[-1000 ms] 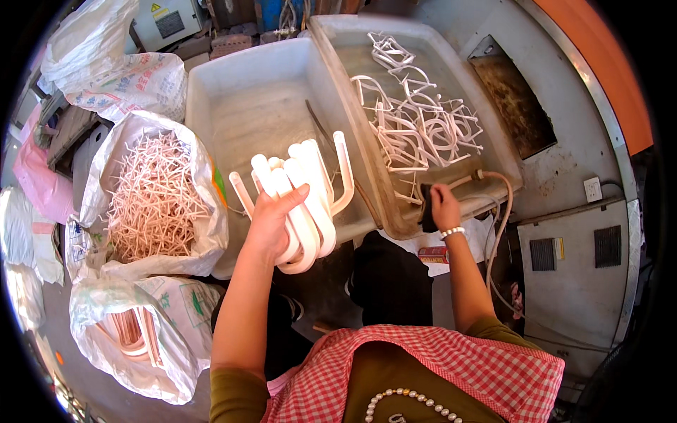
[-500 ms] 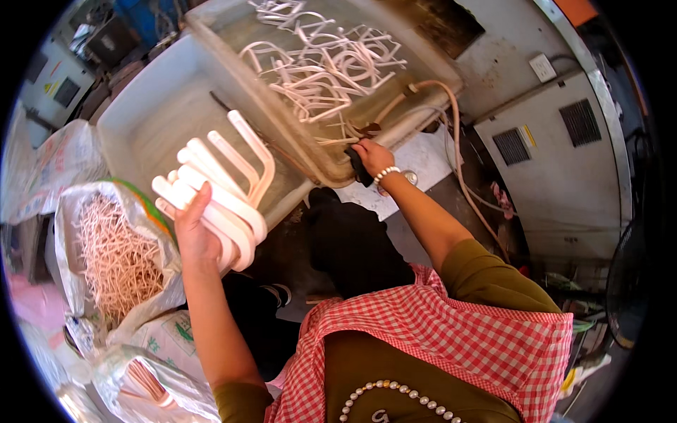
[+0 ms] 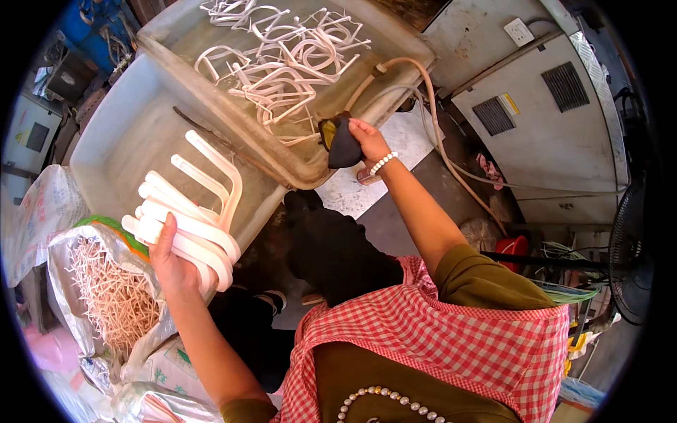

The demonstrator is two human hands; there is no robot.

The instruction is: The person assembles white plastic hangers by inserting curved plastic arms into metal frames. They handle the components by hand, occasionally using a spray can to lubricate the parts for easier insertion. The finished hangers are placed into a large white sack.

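Red-and-white checked apron [image 3: 451,338] over an olive top fills the near bottom edge, both bare forearms rising out of it. Left arm goes up and to the left, elbow low, wrist bent back; left hand [image 3: 171,262] is closed around a bundle of white U-shaped plastic tubes [image 3: 189,222], thumb lying along the top piece, the bundle fanning up and right out of the grip. That bundle hangs above the mouth of an open woven sack [image 3: 84,243] full of thin pale pieces [image 3: 113,303], just in front of the near rim of the empty grey tub [image 3: 120,134]. Right arm stretches forward and up from the olive sleeve, nearly straight, a white bead bracelet [image 3: 382,163] at the wrist; right hand [image 3: 367,141] is shut on a dark cloth [image 3: 342,148], pinching it at the near rim of the second tub [image 3: 282,158]. That farther tub holds cloudy liquid with more white bent tubes [image 3: 275,60] lying in it. A tan hose [image 3: 430,106] runs over its right rim. Beyond, right, a grey metal cabinet [image 3: 550,120] with vents.
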